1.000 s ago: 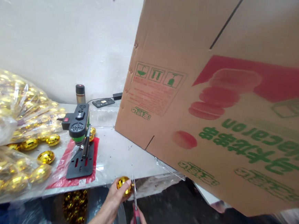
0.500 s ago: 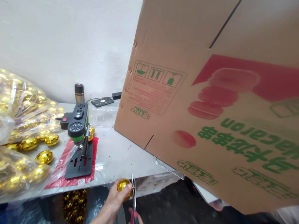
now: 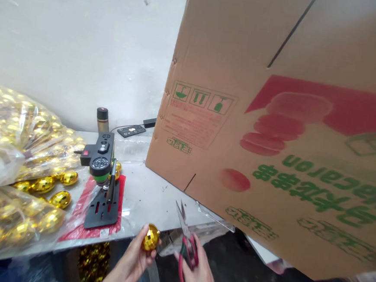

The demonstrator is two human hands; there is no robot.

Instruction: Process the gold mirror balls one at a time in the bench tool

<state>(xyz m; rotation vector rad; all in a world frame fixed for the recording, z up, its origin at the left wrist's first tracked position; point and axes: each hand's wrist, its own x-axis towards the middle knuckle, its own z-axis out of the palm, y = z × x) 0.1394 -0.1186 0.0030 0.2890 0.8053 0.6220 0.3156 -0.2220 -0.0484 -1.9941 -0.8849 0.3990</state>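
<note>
One gold ball (image 3: 151, 238) sits in the left hand (image 3: 136, 255), gripped between thumb and curled fingers, overlapping the front edge of the table (image 3: 140, 206) in view. Just right of it, across a narrow gap, the right hand (image 3: 201, 273) is wrapped round the red handles of the scissors (image 3: 185, 232); their blades stand slightly parted, tips over the table's front edge. Left of the table's middle, a black machine (image 3: 101, 158) stands on a red sheet (image 3: 77, 217) that reaches that edge. A strip of tabletop with dark specks runs between the machine and a cardboard box (image 3: 206, 160), which covers the table's right side and extends beyond its front edge. Bags of balls (image 3: 28, 141) crowd the table's left end, loose balls (image 3: 60, 199) beside them. Near the table's back edge stands a bottle (image 3: 103, 119); below its front edge, rightward, lies dark floor (image 3: 233, 270).
</note>
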